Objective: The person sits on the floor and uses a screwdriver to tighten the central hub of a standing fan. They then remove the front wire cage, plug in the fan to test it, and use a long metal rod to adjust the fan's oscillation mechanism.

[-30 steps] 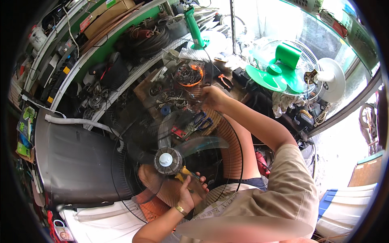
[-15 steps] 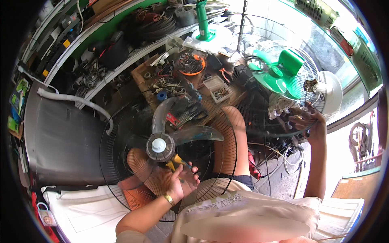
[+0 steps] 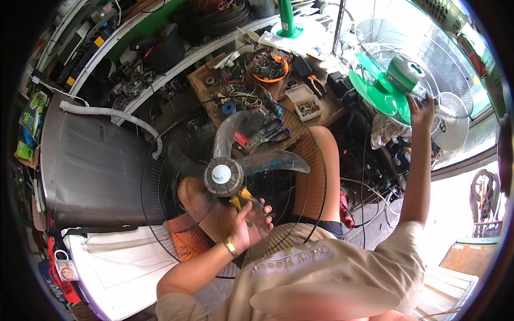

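Observation:
A fan with clear blades (image 3: 227, 134) and a pale hub cap (image 3: 221, 174) stands in front of me, its dark wire rear guard (image 3: 316, 230) around the blades. Just below the hub, my left hand (image 3: 252, 224) is closed on a yellow-handled tool (image 3: 243, 197); its working end is hidden. My right hand (image 3: 421, 113) is raised at the far right with its fingers stretched out, beside a green-bladed fan (image 3: 383, 85). A round wire front guard (image 3: 455, 59) is by that fan; whether my fingertips touch it I cannot tell.
A wooden workbench (image 3: 206, 99) holds an orange bowl (image 3: 281, 75) of small parts, a clear box (image 3: 304, 102) of screws, pliers and loose wires. A grey metal cabinet (image 3: 96, 171) stands at left. Cables (image 3: 369, 184) trail on the right. A green fan stand (image 3: 286, 21) rises behind.
My right hand has moved up and away with the wire guard, which is now beside the green fan. The hand's fingers have straightened. My left hand keeps the yellow-handled tool below the hub.

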Demonstrator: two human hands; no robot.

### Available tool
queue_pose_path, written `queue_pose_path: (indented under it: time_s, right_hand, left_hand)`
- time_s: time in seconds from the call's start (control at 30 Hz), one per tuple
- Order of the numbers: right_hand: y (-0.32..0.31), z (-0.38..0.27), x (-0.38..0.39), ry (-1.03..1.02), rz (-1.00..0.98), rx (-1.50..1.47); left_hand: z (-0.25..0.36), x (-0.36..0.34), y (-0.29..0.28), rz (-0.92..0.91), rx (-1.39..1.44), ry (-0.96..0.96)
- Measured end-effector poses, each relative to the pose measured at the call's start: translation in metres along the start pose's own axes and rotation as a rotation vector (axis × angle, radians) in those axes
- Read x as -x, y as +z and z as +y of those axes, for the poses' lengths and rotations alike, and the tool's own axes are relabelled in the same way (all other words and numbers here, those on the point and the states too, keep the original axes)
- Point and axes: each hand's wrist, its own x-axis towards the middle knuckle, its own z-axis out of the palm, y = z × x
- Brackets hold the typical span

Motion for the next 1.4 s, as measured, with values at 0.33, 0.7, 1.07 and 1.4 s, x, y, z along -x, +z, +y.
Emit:
queue_pose_path:
  time_s: [0.33,0.7,1.07,1.4]
  right_hand:
    - [0.055,0.058,-0.038,0.438,-0.106,-0.115]
    - [0.049,0.029,0.014,0.584,-0.242,-0.109]
    - [-0.038,0.003,0.105,0.748,-0.598,0.900]
    - [-0.241,0.084,0.127,0.175,-0.302,2.251]
  left_hand:
    - [0.000,0.001,0.009,0.127,-0.072,0.034]
    - [0.010,0.012,0.017,0.158,-0.061,-0.095]
    - [0.013,0.017,0.026,0.251,-0.096,-0.111]
    - [0.004,0.008,0.028,0.268,-0.106,-0.067]
